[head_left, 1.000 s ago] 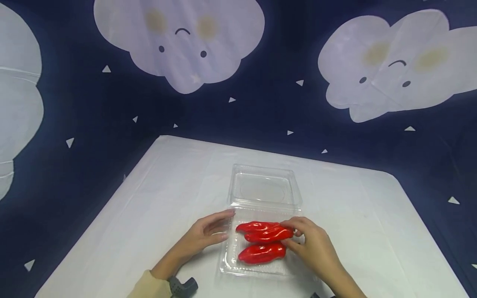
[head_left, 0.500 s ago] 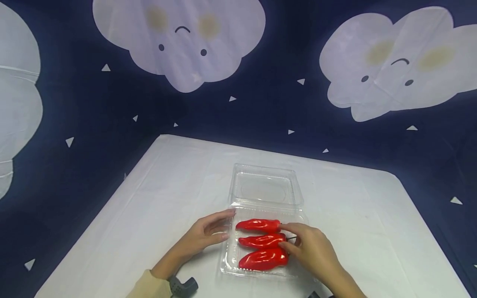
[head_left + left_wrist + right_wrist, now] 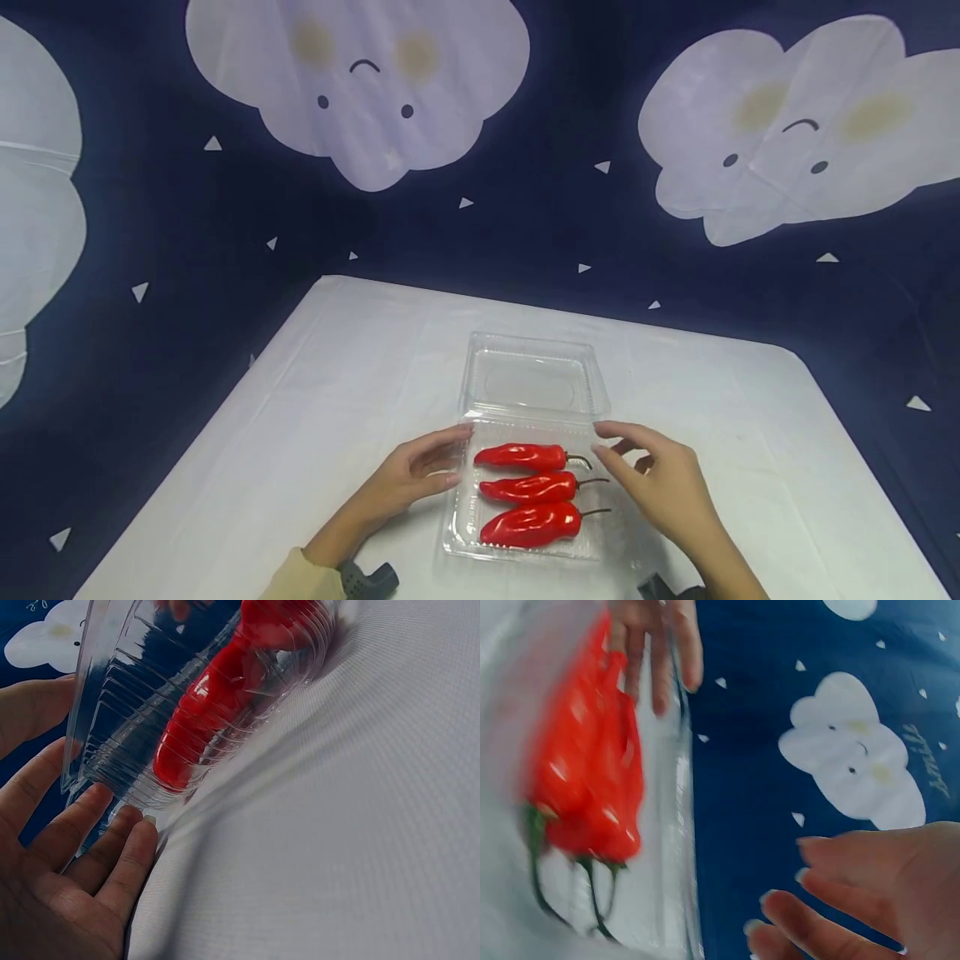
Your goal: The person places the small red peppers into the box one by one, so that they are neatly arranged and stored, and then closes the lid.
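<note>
Three red chili peppers [image 3: 530,523] lie side by side in the base of a clear plastic clamshell box [image 3: 456,537], their stems toward the right. The hinged lid [image 3: 528,387] is folded back on the far side. At the box's left edge rests my left hand [image 3: 405,477], thumb and fingers spread; its fingertips [image 3: 142,832] touch the clear wall in the left wrist view. My right hand [image 3: 663,483] hovers by the right edge with thumb and forefinger apart, holding nothing. Green stems [image 3: 594,896] show in the right wrist view.
The box stands on a table with a white cloth [image 3: 360,358]. Behind it hangs a dark blue backdrop [image 3: 555,233] with white clouds and small triangles. Dark wrist straps [image 3: 369,581] sit on both wrists.
The peppers, bunched together a second ago, now lie in a spread row. My right hand has let go of them and moved off to the right. The left hand has stayed put.
</note>
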{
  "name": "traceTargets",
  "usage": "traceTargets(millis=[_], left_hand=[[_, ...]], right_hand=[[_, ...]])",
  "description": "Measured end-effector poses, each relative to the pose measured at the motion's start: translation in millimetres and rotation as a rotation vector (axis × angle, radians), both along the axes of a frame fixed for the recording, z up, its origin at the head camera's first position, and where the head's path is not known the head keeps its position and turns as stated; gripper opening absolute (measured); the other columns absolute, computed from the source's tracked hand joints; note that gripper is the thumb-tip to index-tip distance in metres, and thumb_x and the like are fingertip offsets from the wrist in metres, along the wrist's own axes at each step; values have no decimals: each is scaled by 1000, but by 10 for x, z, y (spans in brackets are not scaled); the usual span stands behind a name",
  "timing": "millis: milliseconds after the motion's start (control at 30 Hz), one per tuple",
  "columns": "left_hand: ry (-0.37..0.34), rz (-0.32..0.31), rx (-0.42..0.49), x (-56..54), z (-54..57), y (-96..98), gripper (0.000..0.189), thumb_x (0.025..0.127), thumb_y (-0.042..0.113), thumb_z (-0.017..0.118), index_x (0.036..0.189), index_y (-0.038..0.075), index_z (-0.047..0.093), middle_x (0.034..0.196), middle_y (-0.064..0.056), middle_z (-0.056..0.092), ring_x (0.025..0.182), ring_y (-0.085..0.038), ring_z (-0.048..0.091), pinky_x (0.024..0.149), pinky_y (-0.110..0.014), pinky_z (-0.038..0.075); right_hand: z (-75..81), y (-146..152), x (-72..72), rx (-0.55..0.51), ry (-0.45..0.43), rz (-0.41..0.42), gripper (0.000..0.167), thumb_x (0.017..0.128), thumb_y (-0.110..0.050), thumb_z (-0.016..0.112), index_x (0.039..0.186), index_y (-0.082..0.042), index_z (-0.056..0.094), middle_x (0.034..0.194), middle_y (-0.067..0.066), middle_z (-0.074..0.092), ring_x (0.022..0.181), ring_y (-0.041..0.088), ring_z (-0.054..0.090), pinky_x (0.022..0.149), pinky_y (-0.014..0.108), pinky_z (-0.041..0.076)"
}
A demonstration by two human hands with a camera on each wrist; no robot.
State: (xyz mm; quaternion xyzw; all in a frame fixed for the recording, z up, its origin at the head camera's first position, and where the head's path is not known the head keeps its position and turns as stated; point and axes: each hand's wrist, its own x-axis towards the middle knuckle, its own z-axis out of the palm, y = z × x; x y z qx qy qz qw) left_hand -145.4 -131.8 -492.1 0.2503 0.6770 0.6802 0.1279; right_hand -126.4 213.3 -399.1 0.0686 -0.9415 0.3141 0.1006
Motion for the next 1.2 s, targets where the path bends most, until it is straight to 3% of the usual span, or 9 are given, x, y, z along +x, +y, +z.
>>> traceTargets(millis=[167,300,400,500,633,800,933,1067,1200], left_hand=[[-9,4,5,5,-2,5,56,97,1,65,150,-1,47,160,-16,40,144,-32,43,112,-34,46],[-21,5,6,8,-22,10,57,96,2,66,150,0,47,160,-16,39,144,-32,43,111,-33,46],[-22,11,4,6,-31,9,57,96,4,67,150,2,47,160,-16,39,144,-32,43,110,-31,47],[-21,12,14,1,-38,8,59,96,3,67,151,3,47,160,-16,39,144,-32,42,111,-33,46],[-19,4,30,-4,-43,6,59,95,1,68,151,3,47,161,-16,38,145,-31,41,112,-35,45],[-5,7,30,-3,-50,3,59,95,0,67,150,1,46,161,-14,38,145,-26,42,111,-34,46],[-11,5,32,1,-49,8,59,95,0,67,150,0,46,162,-10,39,144,-20,43,111,-34,46],[-9,8,27,4,-43,12,59,95,1,67,150,-1,45,161,-10,39,143,-18,44,111,-34,47],[-4,16,18,-4,-42,14,59,95,1,67,150,1,46,161,-11,40,143,-20,44,110,-34,47]], right_hand=[[-29,263,-205,-117,62,-42,32,100,-40,66,124,-19,73,119,-2,74,107,18,68,76,18,57],[-155,453,-382,-231,14,-46,42,104,-43,58,133,-14,66,130,3,69,114,6,62,81,12,55],[-316,562,-520,-311,-2,-22,46,105,-42,56,139,-11,62,137,7,65,111,-4,59,83,15,56],[-496,648,-644,-407,0,44,45,108,-34,53,143,-6,57,141,15,60,112,-5,60,86,20,58],[-695,695,-754,-579,-13,183,43,111,-21,47,145,5,49,140,25,56,117,7,64,90,29,60],[-805,649,-824,-789,-153,335,52,113,-26,38,152,9,35,146,20,51,127,22,60,101,34,55],[-820,595,-827,-831,-236,356,56,114,-32,31,156,6,28,152,19,47,132,23,55,105,30,51],[-808,548,-828,-824,-246,338,57,113,-33,32,157,3,26,156,24,40,134,26,53,104,29,52],[-802,517,-826,-852,-187,340,54,113,-26,38,156,5,27,156,30,36,133,28,52,101,32,55]])
